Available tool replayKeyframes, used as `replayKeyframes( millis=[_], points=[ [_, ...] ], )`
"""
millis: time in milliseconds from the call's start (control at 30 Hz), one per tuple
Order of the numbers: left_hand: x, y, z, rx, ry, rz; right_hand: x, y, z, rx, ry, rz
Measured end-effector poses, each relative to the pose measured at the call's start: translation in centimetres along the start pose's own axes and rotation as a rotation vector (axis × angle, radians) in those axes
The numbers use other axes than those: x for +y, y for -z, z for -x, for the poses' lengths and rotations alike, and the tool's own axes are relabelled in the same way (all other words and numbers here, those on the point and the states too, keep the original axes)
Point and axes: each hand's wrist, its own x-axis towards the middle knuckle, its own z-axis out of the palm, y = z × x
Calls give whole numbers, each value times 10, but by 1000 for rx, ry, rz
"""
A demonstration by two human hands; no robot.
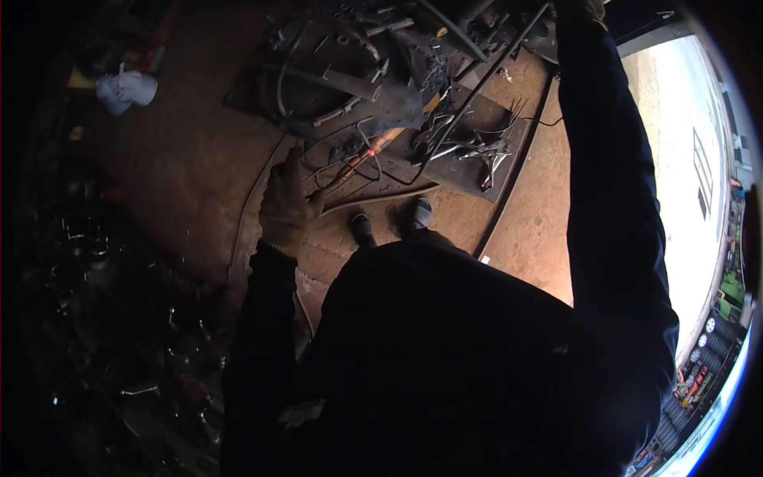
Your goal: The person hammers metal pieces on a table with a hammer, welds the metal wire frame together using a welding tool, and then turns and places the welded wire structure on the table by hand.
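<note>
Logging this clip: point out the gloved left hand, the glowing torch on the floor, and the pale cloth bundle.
left hand (pixel 288 208), head view, back of the glove.
torch (pixel 367 154), head view, orange body near the glowing spot.
cloth bundle (pixel 127 90), head view, middle of the pale fabric.

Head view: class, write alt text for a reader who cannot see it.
A standing person in dark clothing looks down at a heap of dark scrap-metal rods and plates on a brown dirt floor. The gloved left hand hangs open above it; the right arm stretches up out of frame. Daylight floods the right edge.
</note>
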Motion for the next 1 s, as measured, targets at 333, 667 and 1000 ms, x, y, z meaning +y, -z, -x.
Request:
replayKeyframes(
  millis=[333,667,1000],
  points=[
    [10,-4,-15,-77,66,34,-4,31,110,-29,-44,46],
    [16,3,-26,-249,124,91,-16,1,423,-1410,-695,-380],
    [-20,-7,-40,-421,-5,334,-38,4,445,-990,-1251,-680]
  ],
)
